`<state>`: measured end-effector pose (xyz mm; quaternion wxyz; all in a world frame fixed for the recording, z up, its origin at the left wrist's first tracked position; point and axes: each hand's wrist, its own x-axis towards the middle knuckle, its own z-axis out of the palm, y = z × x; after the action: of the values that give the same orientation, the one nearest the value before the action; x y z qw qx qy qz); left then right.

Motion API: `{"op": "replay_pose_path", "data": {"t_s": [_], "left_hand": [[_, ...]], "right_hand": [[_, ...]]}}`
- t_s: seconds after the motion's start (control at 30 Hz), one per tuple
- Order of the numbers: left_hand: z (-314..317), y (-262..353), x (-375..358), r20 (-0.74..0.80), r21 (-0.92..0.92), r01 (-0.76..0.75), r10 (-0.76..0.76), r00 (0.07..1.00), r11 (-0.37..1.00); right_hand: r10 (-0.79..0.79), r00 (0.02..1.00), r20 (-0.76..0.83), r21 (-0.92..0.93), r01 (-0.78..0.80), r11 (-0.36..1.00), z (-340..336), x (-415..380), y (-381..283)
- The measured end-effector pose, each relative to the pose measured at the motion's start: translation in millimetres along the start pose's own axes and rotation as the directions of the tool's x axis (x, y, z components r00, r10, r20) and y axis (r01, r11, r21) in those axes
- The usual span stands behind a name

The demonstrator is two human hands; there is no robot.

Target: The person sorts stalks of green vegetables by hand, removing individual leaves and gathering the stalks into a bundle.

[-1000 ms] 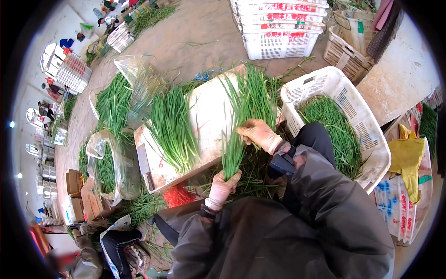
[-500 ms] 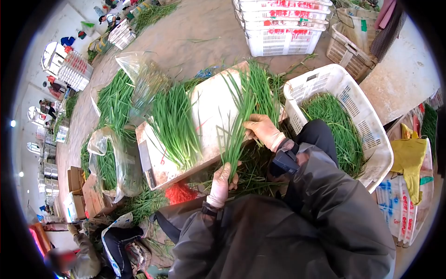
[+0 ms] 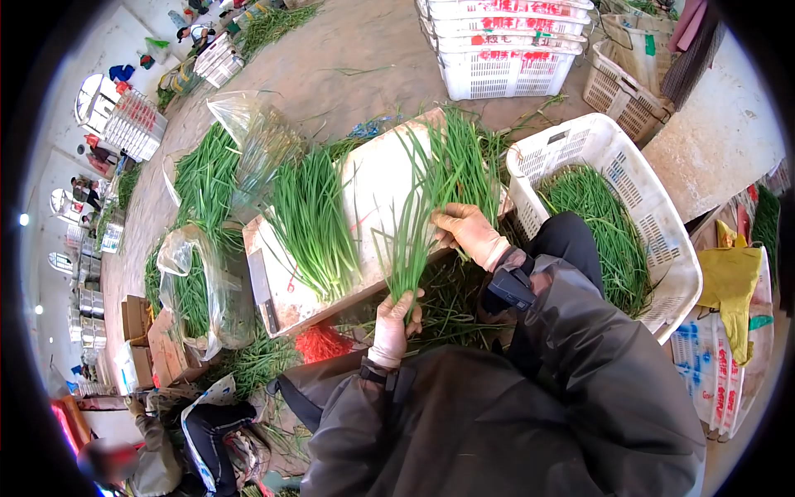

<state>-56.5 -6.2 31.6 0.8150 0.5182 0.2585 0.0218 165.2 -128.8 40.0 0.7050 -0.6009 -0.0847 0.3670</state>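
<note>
My left hand (image 3: 397, 325), in a pale glove, is closed around the lower ends of a small bunch of chives (image 3: 407, 261). The leaves fan upward over the white board (image 3: 381, 178). Just right of that bunch, my gloved right hand (image 3: 470, 232) has its fingers pinched together on some green strands; its fingertips are partly hidden. A larger heap of chives (image 3: 465, 157) lies at the board's right end, beyond my right hand. Another thick bundle of chives (image 3: 310, 232) rests on the left part of the board, cut ends toward me.
A white crate (image 3: 683, 273) holding loose chives stands at my right. Stacked white crates (image 3: 513, 74) are ahead. Plastic bags (image 3: 224, 302) with chives stand left of the board. Red netting (image 3: 323, 343) lies below its near edge. A seated person's legs (image 3: 217, 431) show at lower left.
The bunch in my left hand has tipped left, and its leaves have spread apart, away from my right hand. My left hand has shifted slightly; my right hand is nearly still.
</note>
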Motion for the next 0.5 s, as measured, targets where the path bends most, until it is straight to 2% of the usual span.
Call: {"op": "replay_pose_path", "data": {"t_s": [0.1,0.5], "left_hand": [[0.1,0.2,0.0,-0.004,-0.005,0.004,-0.004,1.000,1.000],[2.6,2.7,-0.6,-0.034,-0.005,0.020,-0.020,0.999,1.000]], "right_hand": [[0.041,0.999,-0.014,-0.044,-0.042,0.998,1.2,-4.2,-2.8],[0.010,1.000,0.019,-0.009,-0.010,1.000,1.1,-6.6,-1.9]]}}
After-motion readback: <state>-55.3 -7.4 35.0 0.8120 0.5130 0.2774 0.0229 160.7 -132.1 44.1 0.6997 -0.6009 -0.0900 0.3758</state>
